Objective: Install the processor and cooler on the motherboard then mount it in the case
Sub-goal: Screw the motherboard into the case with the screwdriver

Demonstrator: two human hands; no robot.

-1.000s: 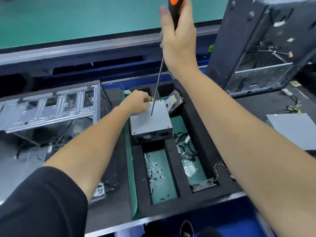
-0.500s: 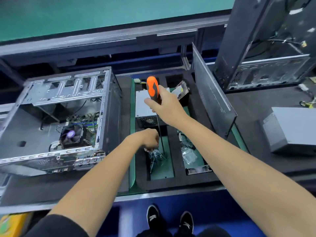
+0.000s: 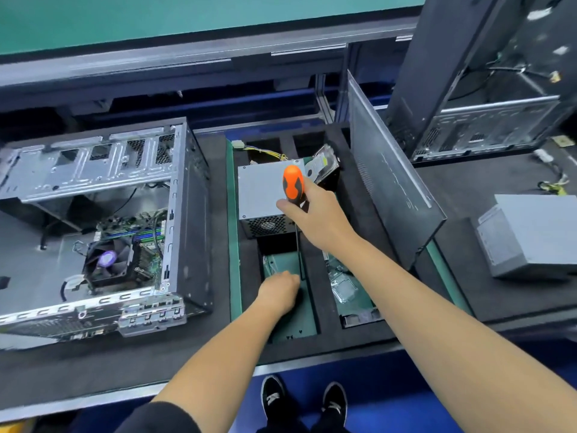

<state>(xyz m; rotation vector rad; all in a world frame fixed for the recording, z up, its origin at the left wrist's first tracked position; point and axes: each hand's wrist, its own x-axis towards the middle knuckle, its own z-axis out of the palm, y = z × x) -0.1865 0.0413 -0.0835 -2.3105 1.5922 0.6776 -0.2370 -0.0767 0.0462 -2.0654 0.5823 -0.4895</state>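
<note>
An open computer case (image 3: 103, 189) lies on its side at the left, with the motherboard (image 3: 140, 235) inside it and a black cooler fan (image 3: 107, 260) on the board. My right hand (image 3: 315, 217) grips an orange-and-black screwdriver (image 3: 293, 185), its shaft pointing down into a green-floored compartment (image 3: 290, 310) of the black foam tray (image 3: 324, 307). My left hand (image 3: 279, 290) reaches into that compartment with its fingers curled down; what they touch is hidden.
A grey power supply (image 3: 265, 195) and a hard drive (image 3: 324, 164) sit at the tray's back. A case side panel (image 3: 384, 189) leans upright at its right. A second case (image 3: 487, 73) stands at the far right, with another power supply (image 3: 530, 235) beside it.
My left hand came from the power supply down into the screw compartment. My right hand lowered the screwdriver from high up to above the tray. The view pulled back.
</note>
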